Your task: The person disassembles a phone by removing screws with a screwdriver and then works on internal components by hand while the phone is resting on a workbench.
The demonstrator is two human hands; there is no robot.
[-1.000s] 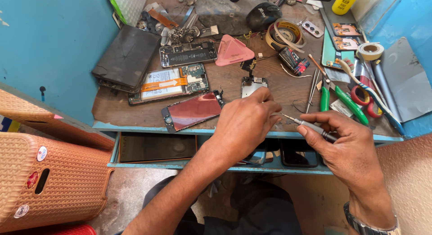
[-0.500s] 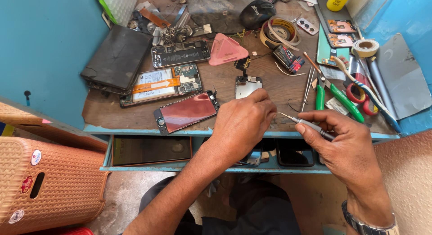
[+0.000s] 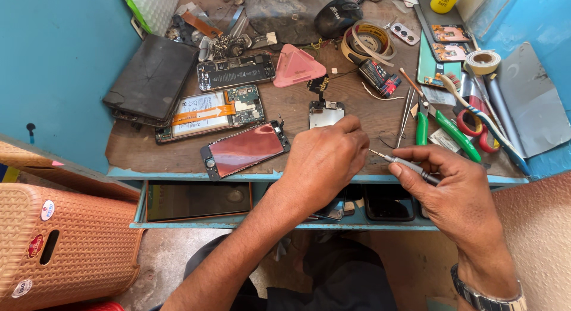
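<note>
Change: the view is sitting a little lower over the counter than half a second ago, while both hands are keeping the same places at its front edge.
Left hand: the left hand is resting knuckles up with fingers curled down, pressing on a small phone part; whether it is gripping that part is not clear.
Right hand: the right hand is pinching a slim screwdriver between thumb and fingers, closed around the handle.
Screwdriver direction: its long axis is lying nearly level, with the fine metal tip pointing left and slightly away, toward the left hand's knuckles, close to them but apart.
Phone part: a small pale rectangular board, lying flat, long side running away from the person, half covered by the left fingers.
Materials: the counter is worn brown wood with a light blue painted edge; the screwdriver is smooth grey metal.
Nearby: a glossy reddish phone screen is lying just left of the left hand, and green-handled pliers are lying beyond the right hand.
Wrist: a metal-banded watch is circling the right wrist.
</note>
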